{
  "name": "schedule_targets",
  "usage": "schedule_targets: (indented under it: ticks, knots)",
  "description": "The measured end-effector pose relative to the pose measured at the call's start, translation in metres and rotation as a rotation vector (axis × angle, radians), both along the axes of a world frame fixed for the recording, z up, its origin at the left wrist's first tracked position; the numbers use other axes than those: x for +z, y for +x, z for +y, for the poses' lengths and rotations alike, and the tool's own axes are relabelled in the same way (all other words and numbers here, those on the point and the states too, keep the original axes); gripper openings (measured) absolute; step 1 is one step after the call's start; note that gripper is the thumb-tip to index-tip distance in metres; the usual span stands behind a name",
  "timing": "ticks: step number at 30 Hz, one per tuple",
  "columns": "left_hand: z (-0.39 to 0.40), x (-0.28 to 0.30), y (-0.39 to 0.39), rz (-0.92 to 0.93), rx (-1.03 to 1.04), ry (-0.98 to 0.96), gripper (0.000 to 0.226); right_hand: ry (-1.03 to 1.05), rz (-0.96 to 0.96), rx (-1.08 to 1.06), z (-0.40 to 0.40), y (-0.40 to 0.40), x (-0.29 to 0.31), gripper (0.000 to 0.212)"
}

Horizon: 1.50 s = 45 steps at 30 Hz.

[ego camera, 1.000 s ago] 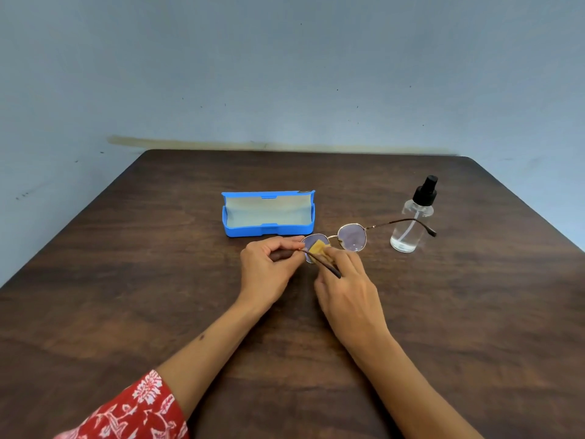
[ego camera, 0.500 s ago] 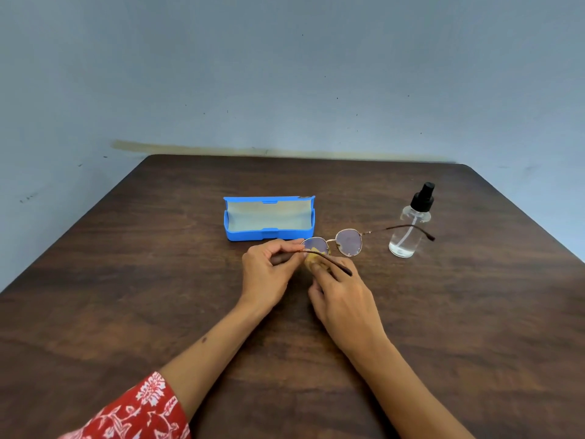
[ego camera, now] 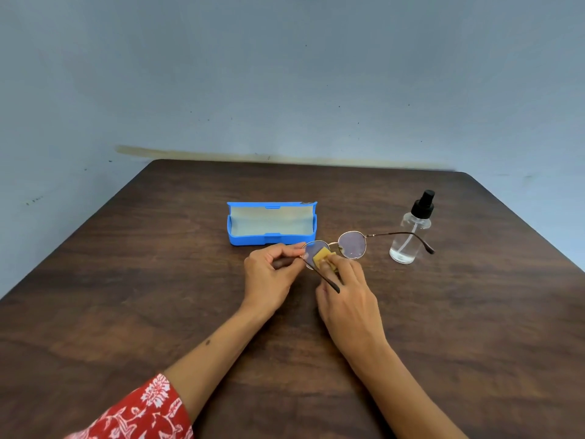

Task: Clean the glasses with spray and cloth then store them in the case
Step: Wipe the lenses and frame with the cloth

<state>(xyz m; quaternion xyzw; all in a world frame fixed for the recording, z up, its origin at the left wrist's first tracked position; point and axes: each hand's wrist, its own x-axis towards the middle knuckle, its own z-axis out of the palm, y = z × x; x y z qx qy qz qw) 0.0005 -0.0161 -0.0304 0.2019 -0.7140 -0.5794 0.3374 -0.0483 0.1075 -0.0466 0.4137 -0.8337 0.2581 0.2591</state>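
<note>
Currently, 1 glasses (ego camera: 343, 248): left hand (ego camera: 272, 274) pinching the frame, right hand (ego camera: 345, 289) returning the folded cloth (ego camera: 323, 258) onto the left lens, wiping unfinished, case (ego camera: 271, 224) awaiting.

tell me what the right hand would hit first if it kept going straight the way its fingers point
Probably the glasses: the right hand already presses the yellow cloth on one lens. Past them the blue case lies roughly in line, though depth is unclear.

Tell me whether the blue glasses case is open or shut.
Open. The blue plastic glasses case sits on the dark wooden table with its lid raised, showing a pale lining and nothing inside.
</note>
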Motion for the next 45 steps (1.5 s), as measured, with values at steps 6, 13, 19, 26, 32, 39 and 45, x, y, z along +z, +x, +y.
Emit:
schedule_targets:
  ticks: [6,13,19,26,32,39,45]
  knots:
    - [0.0000,0.0012,0.0003,0.004,-0.001,-0.008,0.018,0.000,0.036,0.080,0.0009,0.0029,-0.0001,0.040]
    - [0.0000,0.0004,0.0009,-0.004,-0.001,-0.017,0.018,0.035,0.016,0.116,0.0008,0.0035,-0.0007,0.044]
    - [0.0008,0.0008,0.0009,-0.007,-0.001,-0.039,0.018,0.026,0.010,0.010,0.0000,0.0012,-0.0002,0.042]
    - [0.0012,0.0012,0.0012,0.017,-0.001,-0.009,0.016,0.030,-0.004,0.054,0.0005,0.0024,-0.0005,0.040]
    - [0.0002,0.0007,0.0009,0.030,0.008,0.035,0.017,0.058,0.001,0.128,-0.0004,0.0062,0.0009,0.042]
    - [0.0001,0.0004,-0.0005,0.032,0.024,0.040,0.016,0.018,-0.032,0.020,-0.0010,0.0021,0.0009,0.039]
    - [0.0000,-0.0003,-0.0002,0.033,0.010,0.050,0.014,0.003,-0.010,0.052,-0.0006,0.0044,0.0026,0.038]
